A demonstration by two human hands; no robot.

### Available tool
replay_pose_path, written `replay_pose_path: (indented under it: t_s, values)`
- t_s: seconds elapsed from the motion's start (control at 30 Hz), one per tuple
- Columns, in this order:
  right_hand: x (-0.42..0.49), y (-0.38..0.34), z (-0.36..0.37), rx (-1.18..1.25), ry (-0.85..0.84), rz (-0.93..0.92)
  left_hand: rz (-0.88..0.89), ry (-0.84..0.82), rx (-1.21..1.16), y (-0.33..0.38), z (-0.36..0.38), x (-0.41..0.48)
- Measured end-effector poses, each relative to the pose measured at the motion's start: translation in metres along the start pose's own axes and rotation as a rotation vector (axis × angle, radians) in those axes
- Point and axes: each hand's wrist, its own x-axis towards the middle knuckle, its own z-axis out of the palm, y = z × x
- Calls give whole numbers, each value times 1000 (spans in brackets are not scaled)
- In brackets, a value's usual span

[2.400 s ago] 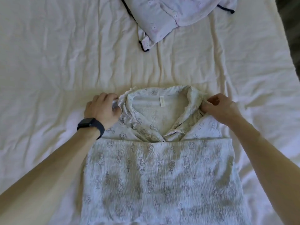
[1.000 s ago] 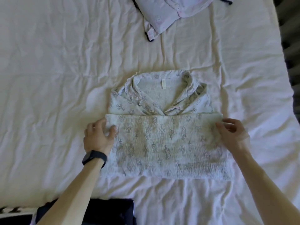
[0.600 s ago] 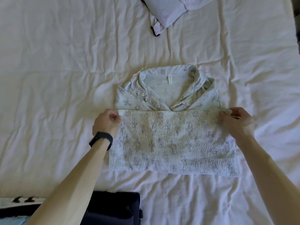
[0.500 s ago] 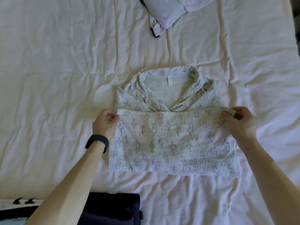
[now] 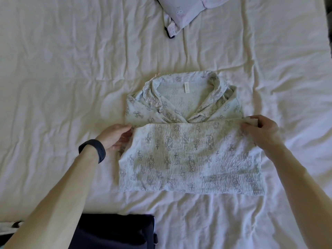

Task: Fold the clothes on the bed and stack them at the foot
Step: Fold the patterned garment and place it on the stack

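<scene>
A pale printed collared shirt (image 5: 188, 155) lies half folded in the middle of the bed, its lower part turned up over the chest and its collar pointing away from me. My left hand (image 5: 115, 136), with a dark watch on the wrist, pinches the left corner of the folded-up edge. My right hand (image 5: 260, 131) pinches the right corner of the same edge. That edge is lifted a little off the collar part. A folded dark garment (image 5: 115, 230) sits at the foot of the bed, near the bottom left.
A crumpled lilac garment (image 5: 186, 9) with dark trim lies at the far top of the white sheet (image 5: 62, 78). The bed's right edge and a dark floor strip (image 5: 329, 18) show at the upper right.
Both hands left the collar and came down to the folded-up edge, gripping its two corners. The edge now sits slightly raised, and the view has pulled back a little.
</scene>
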Motion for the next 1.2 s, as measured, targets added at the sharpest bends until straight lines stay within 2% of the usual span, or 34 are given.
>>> replay_pose_path:
  t_s: [0.07, 0.2, 0.3, 0.4, 0.5, 0.67, 0.9, 1.1, 1.2]
  values:
    - [0, 3, 1, -30, 3, 0, 24, -67, 22, 0, 2, 0]
    - [-1, 7, 5, -45, 34, 11, 150, -45, 330, 0, 6, 2]
    - [-6, 7, 7, -41, 60, -23, 213, 94, 412, -3, 9, 7]
    - [-12, 4, 8, -26, 123, -109, 325, 372, 498, -7, 9, 6]
    - [-14, -7, 8, 3, 219, -174, 408, 577, 433, -5, 2, 2]
    - [17, -36, 17, 92, 340, -217, 584, 652, 443, 19, -13, 17]
    - [76, -85, 26, 101, 374, -256, 549, 778, 158, 70, -13, 68]
    - [118, -85, 37, -23, 368, -203, 513, 762, 23, 79, -6, 107]
    - [127, -74, 42, -148, 330, -175, 495, 634, 80, 78, -6, 117]
